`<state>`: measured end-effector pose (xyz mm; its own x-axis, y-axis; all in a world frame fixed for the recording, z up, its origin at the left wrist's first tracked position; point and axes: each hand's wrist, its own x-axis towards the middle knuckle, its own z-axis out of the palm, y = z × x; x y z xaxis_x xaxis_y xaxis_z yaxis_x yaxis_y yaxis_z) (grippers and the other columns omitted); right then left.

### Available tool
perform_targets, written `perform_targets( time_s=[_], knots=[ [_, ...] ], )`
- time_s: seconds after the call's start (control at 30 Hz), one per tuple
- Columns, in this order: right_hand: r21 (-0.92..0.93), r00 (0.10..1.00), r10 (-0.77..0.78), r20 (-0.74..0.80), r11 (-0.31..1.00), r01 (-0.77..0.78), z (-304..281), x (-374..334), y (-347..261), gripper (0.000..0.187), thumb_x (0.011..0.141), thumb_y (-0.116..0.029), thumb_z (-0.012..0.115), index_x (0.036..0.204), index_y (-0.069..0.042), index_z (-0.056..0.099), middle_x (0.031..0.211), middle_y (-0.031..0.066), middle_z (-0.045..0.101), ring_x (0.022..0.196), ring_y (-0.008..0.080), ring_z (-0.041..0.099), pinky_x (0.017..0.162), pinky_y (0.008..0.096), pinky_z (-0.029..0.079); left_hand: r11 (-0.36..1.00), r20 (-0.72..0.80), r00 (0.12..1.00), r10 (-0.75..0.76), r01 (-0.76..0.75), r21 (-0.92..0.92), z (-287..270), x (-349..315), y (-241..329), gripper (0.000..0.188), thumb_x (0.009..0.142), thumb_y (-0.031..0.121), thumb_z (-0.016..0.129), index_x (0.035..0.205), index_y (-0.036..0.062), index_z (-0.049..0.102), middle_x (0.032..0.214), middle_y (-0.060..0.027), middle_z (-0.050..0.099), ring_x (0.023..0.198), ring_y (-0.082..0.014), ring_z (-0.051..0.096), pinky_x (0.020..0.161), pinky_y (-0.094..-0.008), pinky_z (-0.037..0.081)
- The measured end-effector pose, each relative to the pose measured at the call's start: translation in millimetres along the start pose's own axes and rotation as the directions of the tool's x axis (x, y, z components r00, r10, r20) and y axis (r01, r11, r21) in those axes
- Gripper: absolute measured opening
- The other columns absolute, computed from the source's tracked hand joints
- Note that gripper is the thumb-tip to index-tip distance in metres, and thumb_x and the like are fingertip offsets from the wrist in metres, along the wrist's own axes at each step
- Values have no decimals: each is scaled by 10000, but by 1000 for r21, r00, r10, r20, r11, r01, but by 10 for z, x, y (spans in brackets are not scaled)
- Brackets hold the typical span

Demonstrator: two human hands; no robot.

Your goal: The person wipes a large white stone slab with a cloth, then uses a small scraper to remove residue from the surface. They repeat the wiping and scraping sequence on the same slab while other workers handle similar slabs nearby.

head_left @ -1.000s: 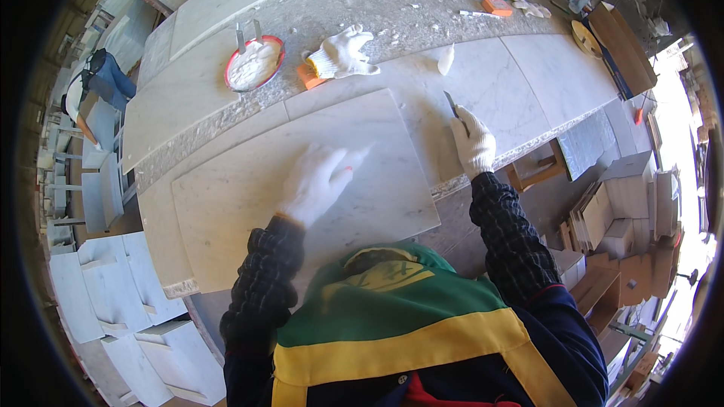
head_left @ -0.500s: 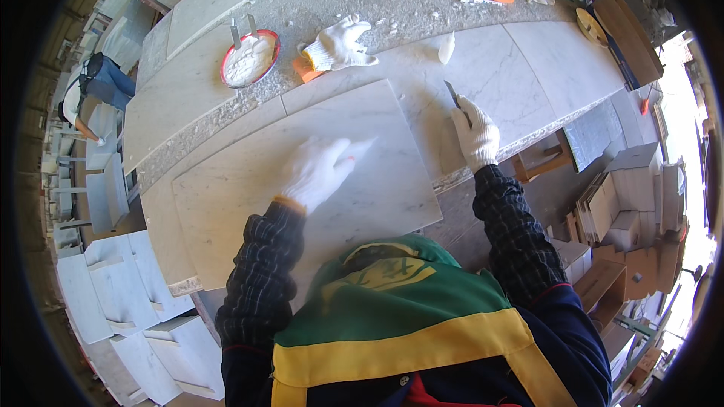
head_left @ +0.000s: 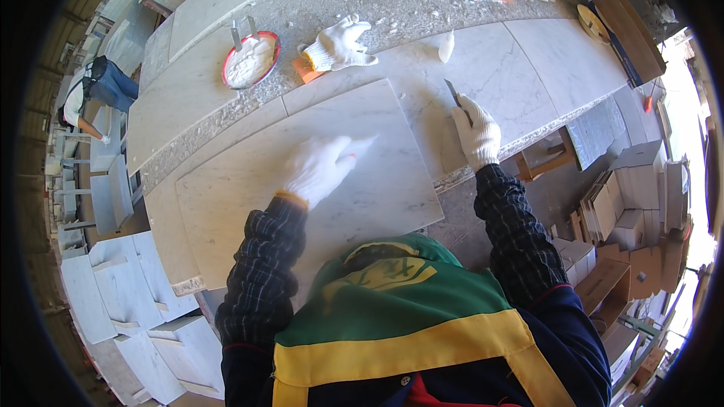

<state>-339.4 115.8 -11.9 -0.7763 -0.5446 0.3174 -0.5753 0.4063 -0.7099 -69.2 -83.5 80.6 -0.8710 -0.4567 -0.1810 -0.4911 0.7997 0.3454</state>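
A marble slab [head_left: 362, 117], white with grey veins, lies on the bench in front of me. Over its middle is my left hand [head_left: 320, 169] in a white knit glove, slightly blurred, its fingers closed on a thin white piece [head_left: 365, 145] whose kind I cannot make out. To the right of the slab, my gloved right hand [head_left: 478, 136] is closed around a putty knife [head_left: 452, 92], its narrow blade pointing away from me. Beyond the slab stands a red-rimmed bowl of white paste [head_left: 253, 60] with two flat metal blades standing in it.
White gloves [head_left: 341, 44] lie on an orange block [head_left: 307, 69] beyond the slab. A small white pointed bottle [head_left: 446, 47] stands farther right. Cardboard boxes [head_left: 637, 181] are stacked at right; marble panels [head_left: 121, 279] lie at lower left. A co-worker [head_left: 105, 87] bends at far left.
My left hand has shifted very slightly over the slab, still gripping the thin white piece. My right hand keeps its hold on the putty knife, and the whole view has moved a little.
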Motion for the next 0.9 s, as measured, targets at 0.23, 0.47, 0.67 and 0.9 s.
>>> perform_targets(
  time_s=[0.23,0.47,0.67,0.9],
  knots=[
    [-4,1000,-7,-3,1000,7,6,3,5,333,959,-273,737,1242,-98,749,1148,151,773,1058,325,744,931,379,576,1000,34,999,-6,6,-2,-19,28,6,350,985,391,627,1216,132,678,1037,-207,741,981,-448,688,808,-570,529],
    [3,1000,1,13,1000,-1,-4,3,2,339,958,-272,735,1246,-92,749,1157,158,772,1068,326,744,941,378,574,995,111,989,-94,97,-29,-85,26,47,378,992,426,603,1232,142,674,1071,-203,744,1002,-442,691,816,-565,524],
    [7,1000,12,18,1000,-12,-12,1,-8,348,961,-278,731,1253,-90,747,1161,157,771,1075,326,742,948,378,572,988,121,986,-118,128,-84,-119,32,74,366,988,434,593,1187,137,672,1040,-224,724,1014,-448,670,842,-576,483],
    [2,1000,-7,10,1000,7,-6,-6,9,346,965,-288,725,1251,-94,746,1154,158,770,1068,334,739,943,386,573,991,136,986,-97,108,-80,-121,64,52,370,989,429,588,1196,133,668,1072,-220,728,1028,-440,677,848,-567,490]
  ],
)
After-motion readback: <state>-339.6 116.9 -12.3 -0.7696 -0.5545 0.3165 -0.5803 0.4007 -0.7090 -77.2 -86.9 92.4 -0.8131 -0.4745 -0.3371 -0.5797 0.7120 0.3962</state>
